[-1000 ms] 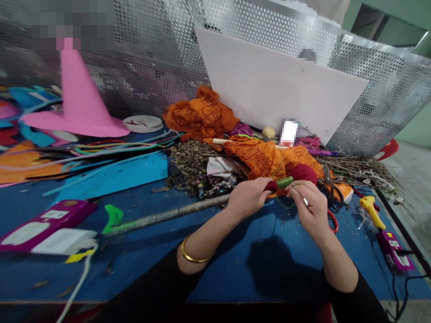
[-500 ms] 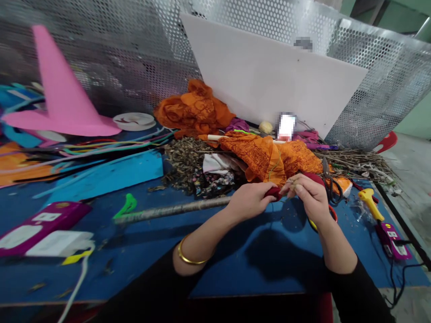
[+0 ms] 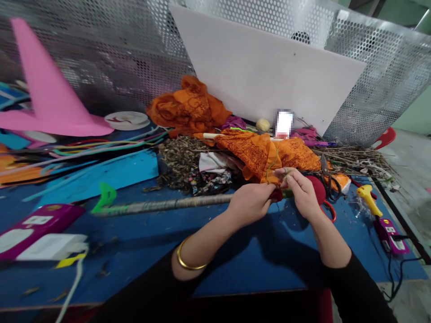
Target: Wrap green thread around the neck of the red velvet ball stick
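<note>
My left hand (image 3: 251, 202) is closed round a long stick (image 3: 178, 204) wrapped in greyish winding, held level just above the table. At its far left end sits a bright green curled piece (image 3: 103, 197). Dark red material (image 3: 277, 194) and a short green part show at the stick's right end, between my hands. My right hand (image 3: 301, 190) is pinched close to my left fingertips. A thin greenish thread (image 3: 275, 162) runs by the fingers, in front of the orange cloth (image 3: 256, 154); my right fingers seem to grip it. Behind my right hand shows a round dark red thing (image 3: 317, 190).
Black-handled scissors (image 3: 328, 179), red-handled scissors (image 3: 330, 211) and a yellow glue gun (image 3: 369, 199) lie at the right. Dry plant bits (image 3: 182, 157) are heaped behind the stick. A pink cone hat (image 3: 50, 98) and purple power strip (image 3: 50, 220) are at the left.
My right hand has shifted slightly left and up, revealing more of the dark red round thing. The stick's green end appears farther left, and the whole view has shifted a little.
</note>
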Action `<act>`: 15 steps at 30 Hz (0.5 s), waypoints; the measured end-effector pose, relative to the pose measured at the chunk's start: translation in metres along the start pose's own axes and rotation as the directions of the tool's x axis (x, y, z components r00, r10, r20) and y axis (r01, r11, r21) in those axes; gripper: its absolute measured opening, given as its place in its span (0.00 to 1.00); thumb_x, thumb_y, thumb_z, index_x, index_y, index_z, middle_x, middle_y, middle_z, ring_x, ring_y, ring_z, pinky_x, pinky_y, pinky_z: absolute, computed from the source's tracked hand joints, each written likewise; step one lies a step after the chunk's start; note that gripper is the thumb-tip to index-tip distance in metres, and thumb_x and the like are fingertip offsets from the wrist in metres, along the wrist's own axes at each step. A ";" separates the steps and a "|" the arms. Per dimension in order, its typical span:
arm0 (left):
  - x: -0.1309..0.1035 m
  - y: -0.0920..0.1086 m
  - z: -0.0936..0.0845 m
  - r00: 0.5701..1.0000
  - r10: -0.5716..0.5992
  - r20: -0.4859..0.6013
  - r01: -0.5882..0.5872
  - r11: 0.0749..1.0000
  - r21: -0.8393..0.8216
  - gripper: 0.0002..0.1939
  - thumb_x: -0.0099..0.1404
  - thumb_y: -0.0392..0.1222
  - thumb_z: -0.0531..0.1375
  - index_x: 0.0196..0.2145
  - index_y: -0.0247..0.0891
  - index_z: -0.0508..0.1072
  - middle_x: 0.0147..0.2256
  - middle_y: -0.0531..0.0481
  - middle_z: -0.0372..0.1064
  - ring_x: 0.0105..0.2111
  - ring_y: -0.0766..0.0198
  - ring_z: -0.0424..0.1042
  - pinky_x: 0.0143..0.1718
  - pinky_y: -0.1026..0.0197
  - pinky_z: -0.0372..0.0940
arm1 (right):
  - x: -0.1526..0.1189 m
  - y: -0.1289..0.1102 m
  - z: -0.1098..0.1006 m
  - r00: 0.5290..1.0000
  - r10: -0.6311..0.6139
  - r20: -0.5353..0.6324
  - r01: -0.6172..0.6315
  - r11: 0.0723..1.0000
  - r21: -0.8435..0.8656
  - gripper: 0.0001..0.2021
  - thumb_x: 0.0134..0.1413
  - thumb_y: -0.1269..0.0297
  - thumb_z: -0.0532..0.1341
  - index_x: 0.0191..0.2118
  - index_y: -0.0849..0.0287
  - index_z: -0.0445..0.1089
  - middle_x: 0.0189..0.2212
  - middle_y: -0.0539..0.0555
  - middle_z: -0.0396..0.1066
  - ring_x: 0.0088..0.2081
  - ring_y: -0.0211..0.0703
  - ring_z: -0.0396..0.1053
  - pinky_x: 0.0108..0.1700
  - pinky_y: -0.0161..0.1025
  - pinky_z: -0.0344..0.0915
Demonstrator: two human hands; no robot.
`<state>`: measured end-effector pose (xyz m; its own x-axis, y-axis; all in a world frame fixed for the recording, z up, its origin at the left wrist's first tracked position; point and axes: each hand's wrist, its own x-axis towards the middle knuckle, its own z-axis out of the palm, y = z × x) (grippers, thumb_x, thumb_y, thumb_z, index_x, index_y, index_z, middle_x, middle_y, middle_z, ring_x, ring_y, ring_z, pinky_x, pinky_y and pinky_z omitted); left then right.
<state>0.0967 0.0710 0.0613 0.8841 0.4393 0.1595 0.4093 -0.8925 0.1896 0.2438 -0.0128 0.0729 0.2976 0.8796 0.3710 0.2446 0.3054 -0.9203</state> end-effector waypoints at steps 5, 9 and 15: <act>-0.001 0.001 0.007 0.987 0.115 -0.108 -0.104 0.990 0.097 0.12 0.66 0.34 0.52 0.47 0.35 0.69 0.37 0.44 0.76 0.36 0.55 0.76 0.35 0.57 0.67 | 0.000 0.008 0.006 0.993 0.106 -0.049 -0.096 0.980 0.175 0.15 0.58 0.56 0.59 0.23 0.57 0.66 0.50 0.56 0.70 0.55 0.49 0.66 0.59 0.45 0.61; -0.001 -0.001 0.015 0.956 0.235 -0.173 -0.203 0.962 0.183 0.16 0.69 0.35 0.51 0.53 0.36 0.66 0.36 0.47 0.75 0.34 0.57 0.75 0.30 0.58 0.66 | 0.000 0.010 0.006 0.985 0.166 -0.054 -0.145 0.950 0.277 0.15 0.57 0.57 0.61 0.22 0.57 0.66 0.53 0.56 0.69 0.56 0.51 0.66 0.59 0.46 0.61; 0.000 -0.002 0.014 0.955 0.232 -0.186 -0.193 0.959 0.207 0.15 0.68 0.35 0.52 0.51 0.36 0.69 0.35 0.47 0.75 0.32 0.57 0.74 0.28 0.58 0.63 | 0.000 0.010 0.007 0.974 0.210 -0.086 -0.168 0.923 0.347 0.16 0.55 0.53 0.63 0.23 0.59 0.68 0.52 0.57 0.67 0.52 0.50 0.70 0.51 0.42 0.67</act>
<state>0.0987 0.0709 0.0477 0.8972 0.2313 0.3763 0.2687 -0.9620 -0.0493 0.2399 -0.0072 0.0631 0.4204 0.8895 0.1791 -0.1449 0.2607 -0.9545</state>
